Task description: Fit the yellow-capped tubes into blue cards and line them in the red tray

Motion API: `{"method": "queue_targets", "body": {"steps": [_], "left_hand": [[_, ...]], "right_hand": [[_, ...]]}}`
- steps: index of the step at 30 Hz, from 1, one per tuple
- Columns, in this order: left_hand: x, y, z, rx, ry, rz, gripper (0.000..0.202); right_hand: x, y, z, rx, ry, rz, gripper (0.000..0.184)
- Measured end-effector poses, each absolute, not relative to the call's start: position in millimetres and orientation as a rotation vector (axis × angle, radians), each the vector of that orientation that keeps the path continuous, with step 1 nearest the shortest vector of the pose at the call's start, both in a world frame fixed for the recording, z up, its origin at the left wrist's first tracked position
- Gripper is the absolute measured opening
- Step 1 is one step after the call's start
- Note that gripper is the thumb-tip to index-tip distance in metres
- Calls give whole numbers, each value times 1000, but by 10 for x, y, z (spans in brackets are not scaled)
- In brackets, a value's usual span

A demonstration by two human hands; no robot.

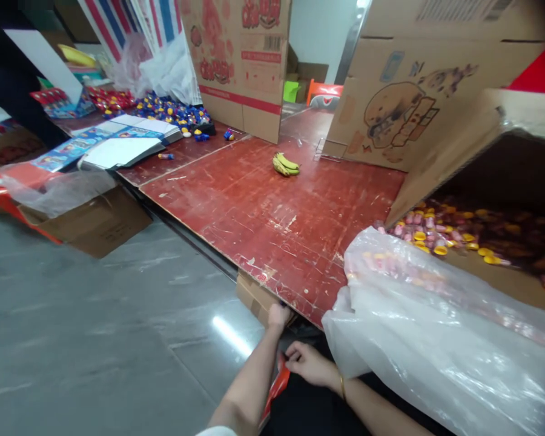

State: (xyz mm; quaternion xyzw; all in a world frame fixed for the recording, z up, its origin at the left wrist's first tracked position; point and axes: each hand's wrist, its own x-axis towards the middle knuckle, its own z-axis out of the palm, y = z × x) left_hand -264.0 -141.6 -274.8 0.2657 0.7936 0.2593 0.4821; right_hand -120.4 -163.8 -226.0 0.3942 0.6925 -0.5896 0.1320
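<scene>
Both hands reach down under the near edge of the red worn tabletop [272,206]. My left hand [278,315] is at the table's underside beside a cardboard box [254,297]; its fingers are hidden. My right hand [306,363] has its fingers curled on a red and orange flat packet [277,387] that hangs below the table edge. A clear plastic bag [436,339] drapes over the table edge just right of my right hand.
An open tipped carton [476,139] spills several small yellow and pink capped toys [440,236]. Bananas [285,165] lie mid-table. Tall cartons [240,60] stand behind. Blue toys [172,112], printed cards [118,142] and a floor box [95,221] sit left on grey floor.
</scene>
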Motion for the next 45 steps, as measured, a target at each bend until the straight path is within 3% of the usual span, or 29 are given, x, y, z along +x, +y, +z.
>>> {"method": "queue_targets", "body": {"steps": [4,8,10,13,15,17,20,23,26,27,29,31,33,35,38,45], "left_hand": [[-2668,-1896,-2459,573,1766,699,27],[-2771,-2490,-1842,550,1592,859,44],[-2711,-2650,-1387,573,1521,957,46],[-2388,-2653,-746,520,1290,1112,32],[-2090,-2559,-478,409,1095,1103,27],[-1823,-2455,-362,369,1032,1104,30],[-1573,-2346,-360,424,1022,1062,21],[-1477,-2321,-368,586,1033,928,27],[-1475,-2362,-300,876,1090,770,18],[-1501,-2379,-272,943,1066,718,15],[-1623,-2398,-244,1003,969,644,16],[-1849,-2385,-295,1081,1024,690,41],[-2146,-2339,-450,1308,1401,875,63],[-2439,-2279,-684,1650,1974,977,62],[-2721,-2197,-1048,1986,2331,596,72],[-2768,-2123,-1335,2189,2373,138,82]], "right_hand": [[-1005,-1796,-1764,779,2085,-1692,37],[-895,-1934,-1098,223,2393,-1572,36],[-857,-1935,-769,229,2882,-1355,46],[-774,-1886,-433,330,3486,-731,62],[-688,-1863,-339,341,3616,-467,60],[-568,-1854,-313,375,3650,-412,54],[-333,-1834,-291,535,3584,-681,54],[-115,-1769,-218,747,3260,-1276,60],[-5,-1680,-136,785,2920,-1691,21],[12,-1656,-118,774,2885,-1743,13],[40,-1624,-104,811,2897,-1770,19],[88,-1608,-114,952,2940,-1747,18],[159,-1599,-138,1099,2956,-1707,18],[230,-1595,-167,1140,2949,-1691,17],[279,-1606,-210,1071,2889,-1730,18],[232,-1655,-262,940,2768,-1899,17]]}}
